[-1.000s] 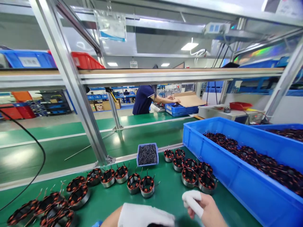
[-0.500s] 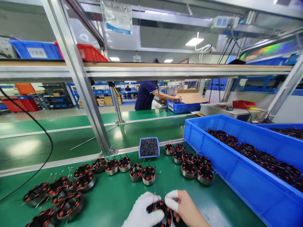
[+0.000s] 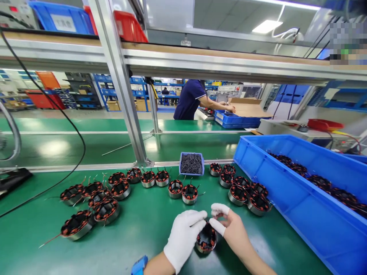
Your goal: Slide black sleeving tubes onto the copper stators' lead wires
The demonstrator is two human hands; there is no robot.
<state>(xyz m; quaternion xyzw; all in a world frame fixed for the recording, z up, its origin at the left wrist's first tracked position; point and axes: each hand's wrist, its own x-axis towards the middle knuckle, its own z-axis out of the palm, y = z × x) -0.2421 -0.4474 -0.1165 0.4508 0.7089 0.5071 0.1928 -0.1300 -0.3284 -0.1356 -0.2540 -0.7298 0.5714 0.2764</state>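
Observation:
A motor stator (image 3: 206,240), a silver ring with copper windings and a black inside, stands on the green bench in front of me. My left hand (image 3: 183,236), in a white glove, is closed at its upper left edge, the thumb and fingers covering part of the rim. At the upper right edge, my right hand (image 3: 229,225) is bent, with white finger covers on thumb and forefinger. Those two fingertips curl towards each other; whatever lies between them is too small to make out. The stator's lead wires are hidden by the fingers.
More stators (image 3: 106,210) are grouped at left, centre and right. A small blue bin (image 3: 191,164) holds short black tubes. A large blue crate (image 3: 286,198) of stators lines the right side. A metal post (image 3: 123,84) rises behind. Across the bench, a co-worker (image 3: 190,99) reaches into a blue tray.
My view has tilted down and turned left. The stator now rests on the bench, and my left hand has shifted to its upper left edge. My right hand's fingertips have moved slightly off the rim.

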